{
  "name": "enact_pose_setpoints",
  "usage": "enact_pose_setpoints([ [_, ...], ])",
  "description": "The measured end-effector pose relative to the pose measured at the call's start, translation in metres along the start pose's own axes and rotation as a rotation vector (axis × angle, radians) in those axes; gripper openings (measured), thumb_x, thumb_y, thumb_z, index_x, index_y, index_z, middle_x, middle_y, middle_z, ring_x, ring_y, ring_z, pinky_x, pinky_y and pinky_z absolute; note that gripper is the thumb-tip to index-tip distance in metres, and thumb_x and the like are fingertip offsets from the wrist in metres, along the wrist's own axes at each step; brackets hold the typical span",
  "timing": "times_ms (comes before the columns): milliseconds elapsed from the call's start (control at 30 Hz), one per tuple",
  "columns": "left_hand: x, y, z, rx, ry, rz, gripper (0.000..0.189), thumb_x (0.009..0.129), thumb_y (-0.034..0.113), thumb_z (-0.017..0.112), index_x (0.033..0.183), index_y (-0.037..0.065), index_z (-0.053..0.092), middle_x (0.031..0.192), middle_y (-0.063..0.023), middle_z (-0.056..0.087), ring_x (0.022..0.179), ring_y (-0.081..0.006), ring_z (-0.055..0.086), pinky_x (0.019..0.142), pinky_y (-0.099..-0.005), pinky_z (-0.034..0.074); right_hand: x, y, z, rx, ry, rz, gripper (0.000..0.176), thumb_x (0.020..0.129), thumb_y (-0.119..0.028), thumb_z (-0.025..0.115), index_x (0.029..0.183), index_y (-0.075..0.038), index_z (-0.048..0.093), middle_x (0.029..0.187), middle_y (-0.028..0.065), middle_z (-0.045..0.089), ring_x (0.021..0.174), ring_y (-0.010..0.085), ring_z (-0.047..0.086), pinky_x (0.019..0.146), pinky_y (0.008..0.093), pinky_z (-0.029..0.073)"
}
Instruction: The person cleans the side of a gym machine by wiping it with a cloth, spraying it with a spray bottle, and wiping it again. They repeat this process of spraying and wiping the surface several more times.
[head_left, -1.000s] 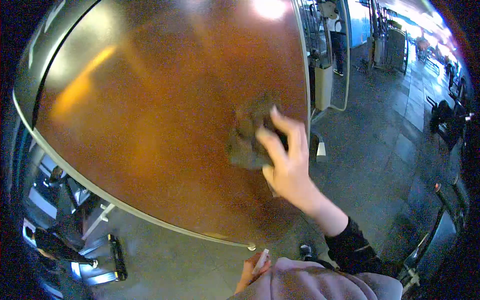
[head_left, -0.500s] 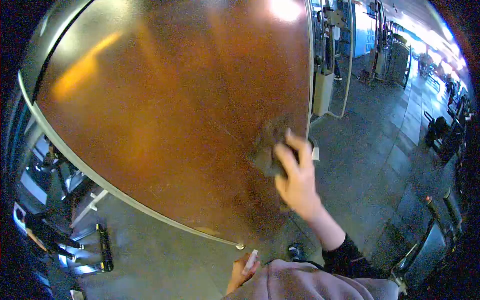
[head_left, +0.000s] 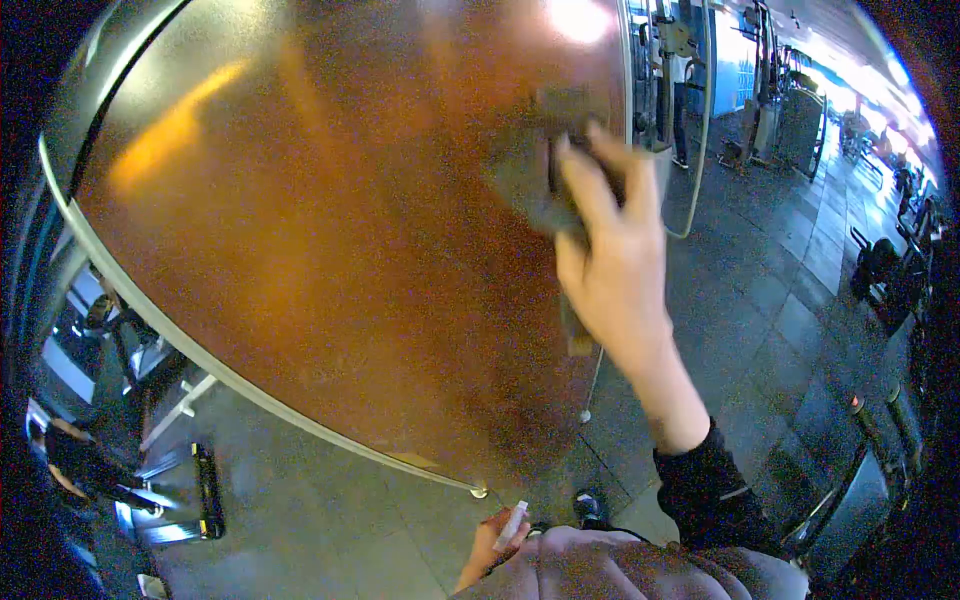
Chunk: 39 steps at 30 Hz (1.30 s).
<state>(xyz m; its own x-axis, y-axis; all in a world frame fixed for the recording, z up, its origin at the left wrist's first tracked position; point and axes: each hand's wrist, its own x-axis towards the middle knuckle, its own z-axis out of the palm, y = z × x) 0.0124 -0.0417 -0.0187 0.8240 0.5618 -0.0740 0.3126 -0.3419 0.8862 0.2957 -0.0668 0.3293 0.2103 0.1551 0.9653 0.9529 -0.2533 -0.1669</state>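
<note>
Swept up the right side of the brown panel [head_left: 300, 250] since half a second ago: dark cloth [head_left: 535, 180] and right hand [head_left: 615, 265] together, now near its top. Leftward, glossy orange-brown surface, rimmed in pale metal. Low at centre, left hand [head_left: 492, 545] curled shut round a small white object [head_left: 513, 524] (too small to identify). Further right, cloth grey, crumpled, blurred, pinned against the panel under nearly straight fingers.

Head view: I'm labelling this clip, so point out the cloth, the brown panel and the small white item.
cloth [head_left: 525, 180], head view, dark fold at its left.
brown panel [head_left: 300, 250], head view, bare middle of its face.
small white item [head_left: 513, 520], head view, its visible middle.
</note>
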Motion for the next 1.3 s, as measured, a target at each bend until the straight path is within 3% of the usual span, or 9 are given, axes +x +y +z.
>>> enact_pose_setpoints([
  [167, -0.001, -0.035, 0.009, -0.117, -0.094, -0.122, 0.024, 0.078, 0.020, 0.063, 0.096, 0.005, 0.061, 0.086, -0.0151, 0.063, 0.076, -0.0336, 0.062, 0.067, -0.0378, 0.050, -0.124, -0.018, 0.002, 0.105, -0.270, 0.069, 0.055, 0.057, 0.000, 0.065, 0.111, -0.007, 0.057, 0.121, 0.0260, 0.044, 0.100, 0.0379, 0.049, 0.086, 0.0438, 0.042],
  [400, -0.005, -0.004, -0.001, -0.199, -0.067, -0.206, 0.027, 0.076, 0.019, 0.066, 0.098, 0.005, 0.061, 0.088, -0.0151, 0.064, 0.076, -0.0321, 0.062, 0.069, -0.0358, 0.050, 0.002, -0.005, 0.003, 0.025, 0.022, -0.006, 0.063, 0.061, 0.001, 0.066, 0.121, -0.010, 0.051, 0.115, 0.0196, 0.046, 0.104, 0.0373, 0.047, 0.087, 0.0418, 0.043],
  [467, -0.004, 0.008, -0.008, -0.012, 0.007, 0.165, 0.026, 0.076, 0.019, 0.065, 0.097, 0.005, 0.061, 0.085, -0.0145, 0.064, 0.075, -0.0305, 0.062, 0.067, -0.0349, 0.050, 0.037, 0.007, 0.001, 0.084, 0.075, -0.017, 0.055, 0.065, -0.001, 0.067, 0.117, -0.008, 0.053, 0.115, 0.0201, 0.045, 0.103, 0.0369, 0.048, 0.086, 0.0428, 0.044],
  [533, -0.005, 0.005, -0.007, -0.008, 0.013, 0.114, 0.026, 0.076, 0.019, 0.065, 0.098, 0.005, 0.061, 0.084, -0.0139, 0.064, 0.074, -0.0300, 0.062, 0.066, -0.0342, 0.050, 0.044, 0.007, -0.002, 0.113, 0.052, 0.004, 0.057, 0.065, 0.000, 0.066, 0.119, -0.007, 0.052, 0.115, 0.0209, 0.045, 0.106, 0.0373, 0.047, 0.088, 0.0423, 0.043],
  [700, -0.008, -0.001, -0.004, -0.169, 0.032, 0.008, 0.028, 0.076, 0.022, 0.065, 0.100, 0.007, 0.060, 0.083, -0.0134, 0.064, 0.072, -0.0296, 0.063, 0.064, -0.0340, 0.050, -0.092, 0.000, 0.002, 0.121, -0.224, 0.126, 0.064, 0.058, 0.005, 0.065, 0.120, -0.004, 0.052, 0.123, 0.0262, 0.040, 0.114, 0.0417, 0.042, 0.097, 0.0446, 0.037],
  [800, -0.008, -0.009, -0.001, 0.128, 0.073, 0.163, 0.030, 0.075, 0.023, 0.066, 0.100, 0.008, 0.060, 0.082, -0.0141, 0.064, 0.072, -0.0305, 0.063, 0.064, -0.0358, 0.051, -0.121, -0.001, 0.007, 0.189, -0.240, 0.176, 0.063, 0.056, 0.006, 0.065, 0.118, -0.004, 0.053, 0.123, 0.0262, 0.040, 0.114, 0.0427, 0.042, 0.097, 0.0451, 0.038],
  [1067, -0.012, -0.020, -0.005, -0.147, -0.045, -0.076, 0.028, 0.075, 0.024, 0.066, 0.097, 0.008, 0.060, 0.080, -0.0146, 0.064, 0.072, -0.0353, 0.062, 0.063, -0.0397, 0.051, 0.044, 0.014, 0.008, 0.097, 0.126, 0.009, 0.051, 0.068, 0.002, 0.063, 0.117, -0.010, 0.055, 0.113, 0.0170, 0.047, 0.103, 0.0364, 0.049, 0.088, 0.0396, 0.043],
  [1200, -0.009, -0.061, 0.007, -0.275, -0.018, -0.108, 0.027, 0.075, 0.023, 0.066, 0.096, 0.007, 0.060, 0.081, -0.0151, 0.064, 0.073, -0.0349, 0.063, 0.065, -0.0393, 0.051, 0.022, 0.005, 0.004, 0.111, 0.046, 0.021, 0.053, 0.068, 0.007, 0.056, 0.120, -0.004, 0.051, 0.117, 0.0190, 0.046, 0.110, 0.0367, 0.046, 0.096, 0.0374, 0.038],
  [1300, 0.000, -0.057, 0.009, -0.397, -0.132, -0.377, 0.026, 0.076, 0.024, 0.065, 0.096, 0.008, 0.060, 0.085, -0.0143, 0.065, 0.075, -0.0338, 0.063, 0.065, -0.0390, 0.051, -0.058, -0.006, 0.000, 0.123, -0.165, 0.078, 0.059, 0.062, 0.003, 0.062, 0.119, -0.006, 0.052, 0.121, 0.0225, 0.042, 0.106, 0.0384, 0.046, 0.092, 0.0445, 0.039],
])
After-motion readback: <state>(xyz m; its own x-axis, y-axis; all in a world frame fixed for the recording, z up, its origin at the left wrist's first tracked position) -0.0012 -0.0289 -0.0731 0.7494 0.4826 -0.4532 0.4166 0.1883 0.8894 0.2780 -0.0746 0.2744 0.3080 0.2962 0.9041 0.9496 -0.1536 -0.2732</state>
